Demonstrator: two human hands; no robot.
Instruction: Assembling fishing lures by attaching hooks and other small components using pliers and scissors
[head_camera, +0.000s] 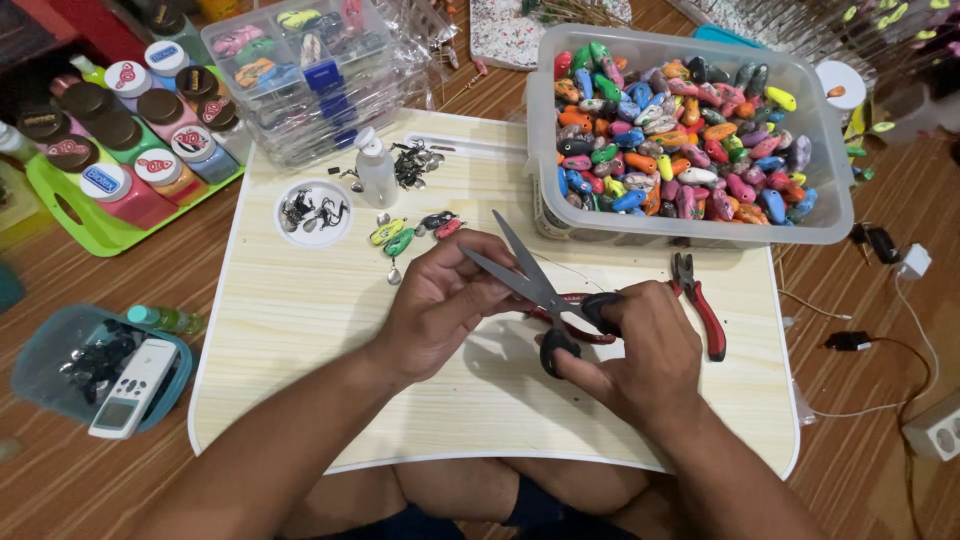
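Observation:
My right hand (640, 350) grips the black handles of a pair of scissors (522, 272), whose blades are spread and point up and to the left. My left hand (440, 300) is curled beside the blades, fingertips pinched on something too small to make out; a thin line runs off to the right of it. Both hands hover over a pale wooden lap table (300, 330). Red-handled pliers (700, 305) lie just right of my right hand. Small painted fishing lures (400, 236) rest on the table above my left hand.
A clear tub (690, 232) full of colourful lure bodies stands at the back right. A white dish of metal hooks (313, 212), a small bottle (377, 172), clear compartment boxes (310, 70) and a green tray of paint jars (120, 130) sit at the left. A remote (130, 388) lies in a blue tray.

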